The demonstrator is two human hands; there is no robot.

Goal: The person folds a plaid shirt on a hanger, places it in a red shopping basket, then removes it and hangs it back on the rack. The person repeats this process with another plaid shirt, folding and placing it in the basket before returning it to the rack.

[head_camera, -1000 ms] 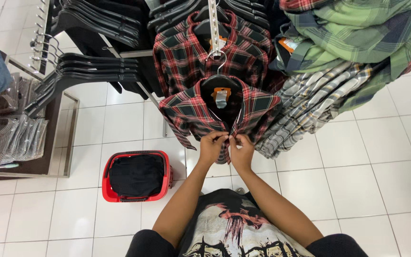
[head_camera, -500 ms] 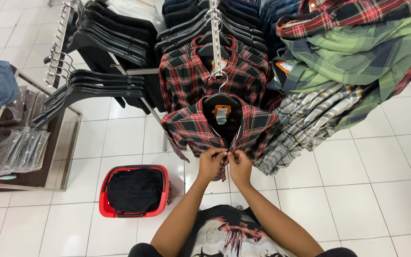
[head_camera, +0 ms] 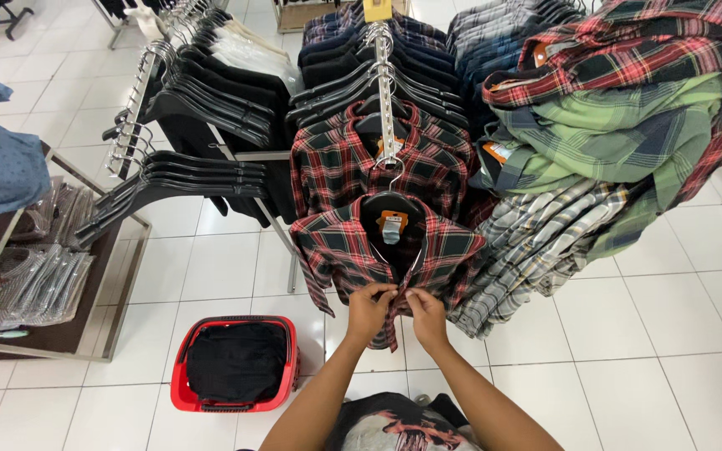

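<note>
We pinched the front placket of the red plaid shirt [head_camera: 353, 250] between our left hand [head_camera: 371, 311] and right hand [head_camera: 424, 316], both closed on its fabric. Our hands had dropped lower since a second ago. A red basket [head_camera: 179, 386] sat near left.

Bright, even overhead light; white floor tiles [head_camera: 678, 334] throw soft sheen, no hard glare. Shadows faint: a pale one beside the red basket [head_camera: 179, 376], darker pockets between hanging shirts. My hands [head_camera: 399, 313] read sharp, no motion blur. Wide lens bends rack [head_camera: 139, 92] and tile lines at the edges.
</note>
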